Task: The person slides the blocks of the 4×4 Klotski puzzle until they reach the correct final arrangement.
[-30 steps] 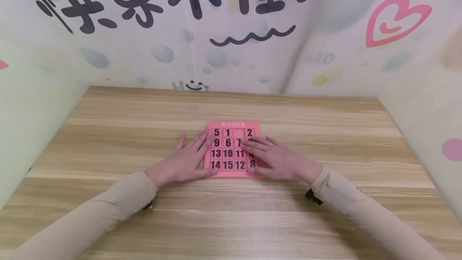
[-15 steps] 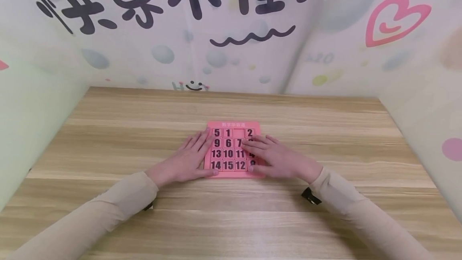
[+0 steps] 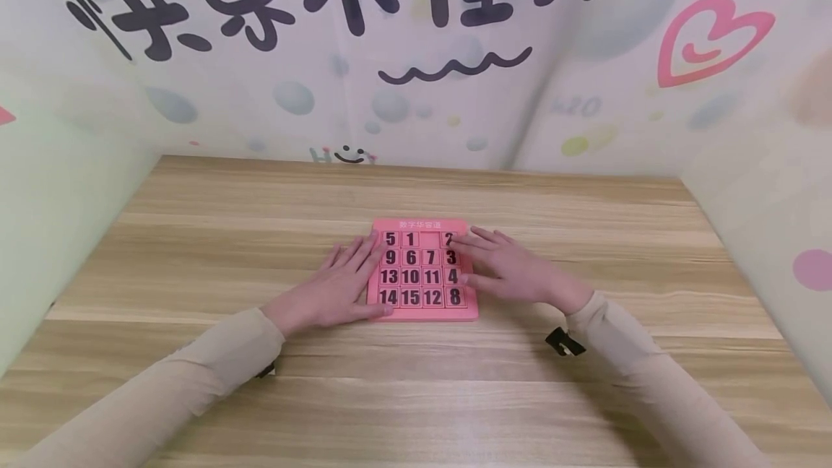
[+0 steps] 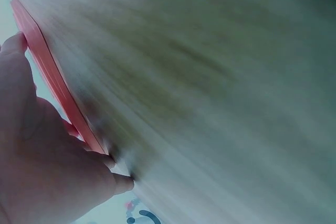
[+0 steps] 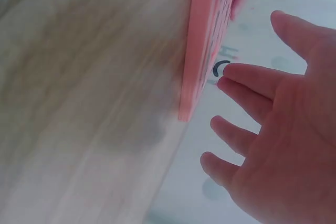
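A pink number slide puzzle (image 3: pixel 422 315) lies flat on the table, its black-numbered tiles facing up. Its top row reads 5, 1, a gap, then 2, which a fingertip partly covers. My left hand (image 3: pixel 330 293) rests along the puzzle's left border with straight fingers, thumb on the front left corner. In the left wrist view that thumb meets the pink edge (image 4: pixel 52 74). Over the right border, my right hand (image 3: pixel 520 269) has its fingers extended, the index fingertip overlapping the 2 tile. The right wrist view shows those fingers spread beside the puzzle's side (image 5: pixel 194 51), holding nothing.
The wood-grain table (image 3: pixel 416 396) ends at a white printed backdrop (image 3: pixel 260 114) with large black characters and a pink heart (image 3: pixel 715 38). Pale side walls (image 3: pixel 58 222) stand left and right. A black strap piece (image 3: pixel 564 341) hangs under the right sleeve.
My right hand has lifted and shifted up and right, uncovering the 3, 4 and 8 tiles. The left hand stays at the border, its fingers drawn closer together than a second ago. Tiles keep their order.
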Demonstrator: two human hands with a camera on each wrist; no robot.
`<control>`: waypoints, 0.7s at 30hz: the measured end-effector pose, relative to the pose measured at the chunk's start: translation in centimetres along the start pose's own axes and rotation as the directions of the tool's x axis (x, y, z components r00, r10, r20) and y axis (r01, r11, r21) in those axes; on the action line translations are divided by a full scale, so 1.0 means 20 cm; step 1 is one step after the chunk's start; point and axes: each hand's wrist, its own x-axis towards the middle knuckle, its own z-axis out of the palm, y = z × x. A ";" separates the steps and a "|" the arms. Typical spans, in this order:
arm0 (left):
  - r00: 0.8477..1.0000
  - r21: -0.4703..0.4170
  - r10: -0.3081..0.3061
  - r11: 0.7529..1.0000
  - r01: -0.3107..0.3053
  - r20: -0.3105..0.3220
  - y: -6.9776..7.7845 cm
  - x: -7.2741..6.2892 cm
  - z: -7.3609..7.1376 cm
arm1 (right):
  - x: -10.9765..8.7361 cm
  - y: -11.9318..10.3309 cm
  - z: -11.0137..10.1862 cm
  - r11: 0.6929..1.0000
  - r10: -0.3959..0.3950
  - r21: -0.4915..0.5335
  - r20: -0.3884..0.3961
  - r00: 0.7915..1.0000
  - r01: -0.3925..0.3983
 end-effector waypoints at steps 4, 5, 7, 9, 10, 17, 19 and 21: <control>1.000 0.002 -0.009 1.000 0.009 0.005 0.00 0.00 0.00 | 0.00 0.03 0.01 1.000 0.027 -0.006 -0.006 1.000 -0.027; 1.000 0.003 -0.008 1.000 0.008 0.006 0.00 0.00 0.00 | 0.00 0.04 0.01 0.999 0.033 -0.009 -0.009 0.999 -0.033; 1.000 0.003 -0.008 1.000 0.008 0.007 0.00 0.00 0.00 | 0.00 0.05 0.01 0.999 0.050 -0.008 -0.007 0.999 -0.050; 1.000 0.002 -0.007 1.000 0.007 0.008 0.00 0.00 0.00 | 0.00 0.05 0.01 0.998 0.067 -0.002 0.000 0.998 -0.067; 1.000 0.001 -0.005 1.000 0.005 0.007 0.00 0.00 0.00 | 0.00 0.06 0.01 0.997 0.072 0.004 0.003 0.997 -0.072; 1.000 0.006 -0.008 1.000 0.008 0.013 0.00 0.00 0.00 | 0.00 0.06 0.01 0.997 0.072 0.016 0.005 0.997 -0.072; 1.000 0.004 -0.008 1.000 0.008 0.011 0.00 0.00 0.00 | 0.00 0.06 0.02 0.998 0.065 0.011 0.004 0.998 -0.065; 1.000 0.003 -0.018 1.000 0.018 0.017 0.00 0.00 0.00 | 0.00 0.07 0.02 0.998 0.060 0.003 0.003 0.998 -0.060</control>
